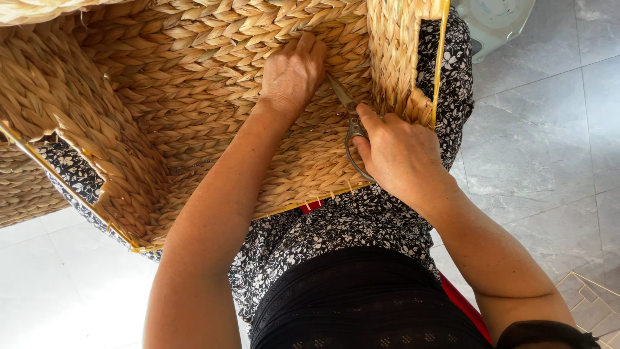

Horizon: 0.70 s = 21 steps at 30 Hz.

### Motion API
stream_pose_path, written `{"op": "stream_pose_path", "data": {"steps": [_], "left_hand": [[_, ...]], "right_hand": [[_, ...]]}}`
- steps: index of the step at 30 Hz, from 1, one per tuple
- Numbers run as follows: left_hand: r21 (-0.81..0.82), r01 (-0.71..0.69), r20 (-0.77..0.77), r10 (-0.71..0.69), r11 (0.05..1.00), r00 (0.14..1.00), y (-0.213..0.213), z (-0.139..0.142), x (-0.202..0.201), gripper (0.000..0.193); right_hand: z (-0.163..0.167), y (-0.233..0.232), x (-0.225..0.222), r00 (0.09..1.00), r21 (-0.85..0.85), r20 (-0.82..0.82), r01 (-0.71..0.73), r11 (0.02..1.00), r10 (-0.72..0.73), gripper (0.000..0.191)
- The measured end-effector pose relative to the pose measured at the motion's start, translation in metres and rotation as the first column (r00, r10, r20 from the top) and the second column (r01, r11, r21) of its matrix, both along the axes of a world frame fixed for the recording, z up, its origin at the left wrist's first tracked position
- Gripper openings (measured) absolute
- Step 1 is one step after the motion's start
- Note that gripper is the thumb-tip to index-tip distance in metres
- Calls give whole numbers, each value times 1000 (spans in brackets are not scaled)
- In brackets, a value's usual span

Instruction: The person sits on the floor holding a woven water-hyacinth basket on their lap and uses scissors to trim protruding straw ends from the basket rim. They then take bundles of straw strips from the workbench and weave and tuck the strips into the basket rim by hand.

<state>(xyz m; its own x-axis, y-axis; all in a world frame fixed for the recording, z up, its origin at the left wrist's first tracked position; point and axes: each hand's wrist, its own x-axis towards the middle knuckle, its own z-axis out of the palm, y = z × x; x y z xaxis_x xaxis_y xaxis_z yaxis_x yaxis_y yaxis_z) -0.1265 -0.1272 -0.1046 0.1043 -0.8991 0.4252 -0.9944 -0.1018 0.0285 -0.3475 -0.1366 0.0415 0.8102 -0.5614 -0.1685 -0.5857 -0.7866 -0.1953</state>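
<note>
Inside the woven basket (pixel 194 97), we trim with scissors (pixel 349 123).
Our left hand (pixel 294 71) presses clenched on the weave; our right hand (pixel 400 152) grips the scissors, blades at the wall's foot. We'd snip close, sparing whole strands. Basket sits on our lap; its wall (pixel 397 58) crowds us; grey floor tiles (pixel 542 129) beyond.
</note>
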Motion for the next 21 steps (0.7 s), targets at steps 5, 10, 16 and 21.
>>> {"op": "stream_pose_path", "data": {"steps": [5,10,16,21], "left_hand": [[-62,39,8,-38,997,999,1,-1,-1,14],[-65,48,-2,-48,997,999,3,-2,-3,14],[-88,53,-3,-54,995,999,3,-1,-5,14],[-51,38,36,-36,998,999,4,1,-9,14]], "right_hand": [[-3,-3,0,1000,37,-2,24,999,-24,49],[-5,-4,-1,1000,25,-7,25,999,-25,48],[-4,-6,4,998,74,-30,55,996,-53,48],[0,-5,9,992,93,-101,84,992,-74,48]]}}
